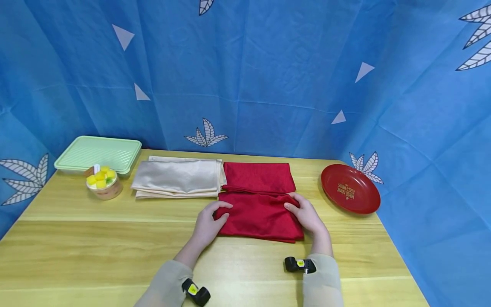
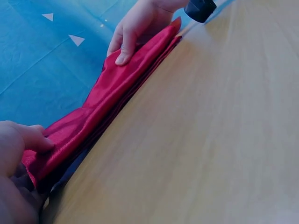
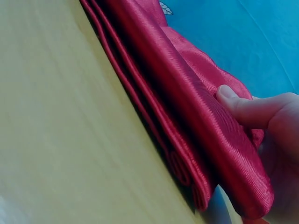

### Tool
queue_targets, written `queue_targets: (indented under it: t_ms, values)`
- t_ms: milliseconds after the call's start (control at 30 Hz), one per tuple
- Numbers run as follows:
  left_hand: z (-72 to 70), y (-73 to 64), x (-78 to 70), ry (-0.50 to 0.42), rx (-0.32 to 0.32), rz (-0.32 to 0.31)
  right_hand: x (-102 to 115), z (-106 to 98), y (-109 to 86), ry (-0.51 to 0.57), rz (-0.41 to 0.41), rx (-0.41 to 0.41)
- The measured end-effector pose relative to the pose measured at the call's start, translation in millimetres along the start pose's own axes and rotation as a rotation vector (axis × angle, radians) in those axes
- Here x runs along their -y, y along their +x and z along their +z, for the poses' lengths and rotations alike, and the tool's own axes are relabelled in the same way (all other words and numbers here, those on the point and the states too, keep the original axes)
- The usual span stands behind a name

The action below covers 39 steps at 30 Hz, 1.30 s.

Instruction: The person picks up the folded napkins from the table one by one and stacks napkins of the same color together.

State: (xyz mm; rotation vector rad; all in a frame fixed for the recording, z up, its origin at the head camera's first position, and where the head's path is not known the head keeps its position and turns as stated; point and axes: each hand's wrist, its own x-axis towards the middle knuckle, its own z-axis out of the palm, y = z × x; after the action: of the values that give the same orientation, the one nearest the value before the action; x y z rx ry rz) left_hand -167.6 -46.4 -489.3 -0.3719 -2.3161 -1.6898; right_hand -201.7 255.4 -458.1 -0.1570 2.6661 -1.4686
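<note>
A folded red satin cloth (image 1: 258, 217) lies near the middle of the table, its stacked layers showing along the front edge in the right wrist view. My left hand (image 1: 208, 224) pinches its left edge, thumb toward the front and fingers further back. At the opposite end, my right hand (image 1: 308, 215) holds the right edge; its thumb (image 3: 238, 106) presses on top while the other fingers are mostly hidden behind the fabric. Directly behind lies another folded red cloth (image 1: 258, 177), bordering the one in my hands.
Folded silver-grey and cream cloths (image 1: 178, 177) lie to the left of the red ones. Further left stand a dessert cup (image 1: 105, 189) with yellow cubes and a light green lidded box (image 1: 101, 153). A red oval plate (image 1: 350, 189) sits at right, near the table's edge.
</note>
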Motion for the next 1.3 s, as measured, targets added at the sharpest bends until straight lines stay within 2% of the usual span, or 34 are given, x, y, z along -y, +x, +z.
queue_targets:
  t_ms: [300, 400, 533, 667, 733, 867, 1000, 1167, 1300]
  values:
    - [-3.5, 1.0, -4.2, -0.094, -0.097, -0.089, 2.1, 0.6, 0.9, 0.002, 0.021, -0.105]
    - [-4.2, 0.1, -6.4, -0.100, -0.127, -0.085, 1.8, 1.1, 1.8, 0.019, 0.020, -0.136]
    - [-9.5, -1.6, -25.0, -0.111, -0.152, -0.045, 2.9, 2.1, 3.7, 0.048, 0.023, -0.161]
    - [-14.7, -1.6, -40.3, -0.111, -0.161, -0.054, 4.3, 3.1, 5.3, 0.061, 0.037, -0.171]
    - [-15.2, -1.0, -40.9, -0.103, -0.168, -0.065, 4.9, 3.2, 6.0, 0.054, 0.039, -0.173]
    - [-10.3, 2.0, -22.4, -0.107, -0.183, -0.089, 7.1, 2.7, 6.3, 0.065, 0.043, -0.189]
    - [-6.4, 5.9, -7.2, -0.108, -0.162, -0.110, 9.9, 2.8, 6.6, 0.124, 0.055, -0.214]
    - [-7.3, 15.3, -7.5, -0.055, -0.107, -0.084, 13.3, -0.6, 15.0, 0.162, 0.050, -0.252]
    - [-10.0, 32.2, -12.9, -0.015, -0.055, -0.100, 19.2, -6.3, 29.6, 0.152, 0.064, -0.284]
